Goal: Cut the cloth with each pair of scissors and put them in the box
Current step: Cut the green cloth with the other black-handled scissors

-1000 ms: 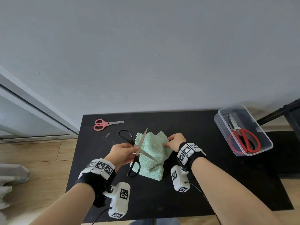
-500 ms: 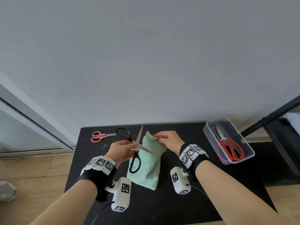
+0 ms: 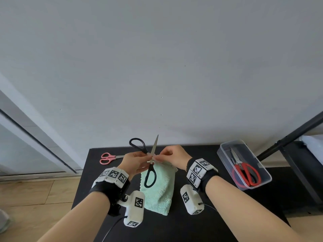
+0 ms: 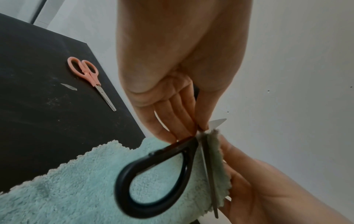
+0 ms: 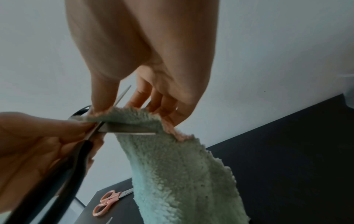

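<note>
My left hand (image 3: 135,160) grips black-handled scissors (image 3: 150,173) near their pivot, with the blades spread wide apart. One blade points up toward the wall and the other lies across the cloth's top edge. My right hand (image 3: 172,155) pinches the top edge of a mint-green cloth (image 3: 160,187) and holds it lifted, its lower end resting on the black table (image 3: 227,215). The wrist views show the scissors (image 4: 159,178) and a blade against the raised cloth (image 5: 184,169). Pink scissors (image 3: 109,157) lie at the table's back left. Red-handled scissors (image 3: 245,172) lie in the clear plastic box (image 3: 243,164) at the right.
A grey wall stands right behind the table. A small pale scrap (image 4: 69,86) lies near the pink scissors (image 4: 90,77). A black metal stand (image 3: 297,135) rises at the right of the box. Wooden floor (image 3: 35,193) shows on the left.
My right hand has raised the cloth's edge off the table. The left hand brought the spread black scissors up to that edge. The head view has tilted upward.
</note>
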A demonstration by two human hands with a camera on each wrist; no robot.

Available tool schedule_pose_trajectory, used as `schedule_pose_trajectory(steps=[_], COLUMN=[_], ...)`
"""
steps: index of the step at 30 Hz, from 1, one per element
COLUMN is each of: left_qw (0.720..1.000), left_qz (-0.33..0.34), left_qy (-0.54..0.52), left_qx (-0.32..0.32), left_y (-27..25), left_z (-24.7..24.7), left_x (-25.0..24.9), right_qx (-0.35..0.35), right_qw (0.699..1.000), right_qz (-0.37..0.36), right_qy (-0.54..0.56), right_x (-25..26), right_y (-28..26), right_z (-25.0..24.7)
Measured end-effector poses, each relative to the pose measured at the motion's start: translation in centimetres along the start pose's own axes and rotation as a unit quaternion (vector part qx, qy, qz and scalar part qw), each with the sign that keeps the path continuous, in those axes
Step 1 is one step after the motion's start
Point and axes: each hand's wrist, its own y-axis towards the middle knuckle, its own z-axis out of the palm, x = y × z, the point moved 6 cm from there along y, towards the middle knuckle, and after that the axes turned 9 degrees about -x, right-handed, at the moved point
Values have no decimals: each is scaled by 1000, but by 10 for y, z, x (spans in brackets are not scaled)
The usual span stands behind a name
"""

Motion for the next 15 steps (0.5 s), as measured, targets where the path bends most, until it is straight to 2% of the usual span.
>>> schedule_pose_trajectory(steps=[8,15], left_qw=[999,995], left_qz=[23,7], left_qy=[18,91], left_qx=[23,49], left_y=[0,5], left_z=[6,0], left_x=[-8,-8], right_qx=[29,87], right_qw=[999,996], right_qz=[-24,-2], right_qy=[33,5], right_x=[10,2], right_y=[2,5], right_z=[6,11])
